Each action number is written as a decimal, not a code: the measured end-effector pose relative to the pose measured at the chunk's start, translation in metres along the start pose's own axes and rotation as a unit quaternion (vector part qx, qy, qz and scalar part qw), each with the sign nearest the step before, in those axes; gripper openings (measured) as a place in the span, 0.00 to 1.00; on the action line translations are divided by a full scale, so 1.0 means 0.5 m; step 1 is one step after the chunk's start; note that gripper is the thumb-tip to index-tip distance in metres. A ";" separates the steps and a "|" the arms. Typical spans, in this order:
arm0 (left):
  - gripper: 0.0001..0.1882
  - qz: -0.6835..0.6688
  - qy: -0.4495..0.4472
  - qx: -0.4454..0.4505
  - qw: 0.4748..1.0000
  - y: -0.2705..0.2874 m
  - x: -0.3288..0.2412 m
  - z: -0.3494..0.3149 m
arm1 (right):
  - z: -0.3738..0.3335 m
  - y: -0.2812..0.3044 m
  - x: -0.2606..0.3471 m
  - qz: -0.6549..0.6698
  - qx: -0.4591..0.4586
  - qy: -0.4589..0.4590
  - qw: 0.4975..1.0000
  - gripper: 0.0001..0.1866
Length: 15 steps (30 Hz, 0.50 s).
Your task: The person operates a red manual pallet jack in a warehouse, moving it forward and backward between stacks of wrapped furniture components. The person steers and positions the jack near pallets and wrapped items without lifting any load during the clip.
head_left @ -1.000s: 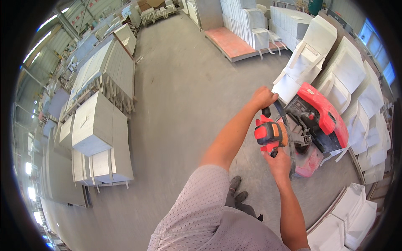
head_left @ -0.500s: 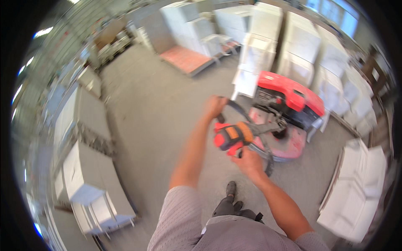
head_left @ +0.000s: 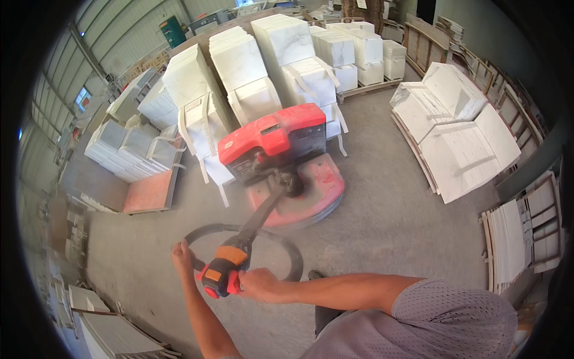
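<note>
Rounded black-orange handle [head_left: 225, 265], further left

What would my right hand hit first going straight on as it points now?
Your right hand points left; it would likely first meet the red and black control head, which it seems to grip.

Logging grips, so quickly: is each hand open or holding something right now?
Left hand: closed, holding the red-and-black control handle at its left side.
Right hand: closed, holding the same handle at its right side.
</note>
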<state>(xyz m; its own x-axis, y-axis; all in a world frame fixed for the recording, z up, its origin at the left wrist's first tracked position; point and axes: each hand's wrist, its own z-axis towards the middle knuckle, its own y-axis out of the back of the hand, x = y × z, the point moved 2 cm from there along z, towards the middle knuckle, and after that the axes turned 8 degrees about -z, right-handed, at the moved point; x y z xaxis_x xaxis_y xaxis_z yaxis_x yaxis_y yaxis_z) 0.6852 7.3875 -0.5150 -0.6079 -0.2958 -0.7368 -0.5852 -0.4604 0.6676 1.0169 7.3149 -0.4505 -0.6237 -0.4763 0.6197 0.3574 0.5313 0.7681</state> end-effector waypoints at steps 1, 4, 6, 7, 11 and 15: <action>0.22 0.006 -0.024 -0.009 1.000 0.006 -0.007 -0.003 | -0.007 0.009 0.004 0.011 -0.006 0.003 1.000 0.22; 0.23 0.002 -0.070 -0.014 0.997 0.022 -0.031 -0.020 | -0.025 0.033 0.011 0.026 -0.014 0.022 0.999 0.19; 0.24 0.029 -0.062 -0.020 0.997 0.035 -0.051 -0.037 | -0.037 0.044 0.015 0.031 -0.028 0.035 0.998 0.19; 0.24 0.037 -0.057 -0.021 0.997 0.042 -0.063 -0.044 | -0.041 0.049 0.017 0.033 -0.029 0.038 0.998 0.18; 0.25 0.033 -0.047 -0.011 0.998 0.062 -0.099 -0.062 | -0.057 0.065 0.031 0.041 -0.021 0.035 0.998 0.19; 0.25 0.034 -0.026 -0.006 0.999 0.092 -0.130 -0.086 | -0.077 0.091 0.059 0.037 -0.004 0.028 0.999 0.20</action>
<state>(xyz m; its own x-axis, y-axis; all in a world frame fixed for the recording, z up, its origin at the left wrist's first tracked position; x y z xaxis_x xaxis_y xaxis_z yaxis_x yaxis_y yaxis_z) 0.7208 7.3497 -0.4407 -0.6730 -0.2826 -0.6836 -0.5352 -0.4518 0.7137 1.0413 7.2982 -0.3909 -0.5550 -0.4743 0.6833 0.4071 0.5615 0.7204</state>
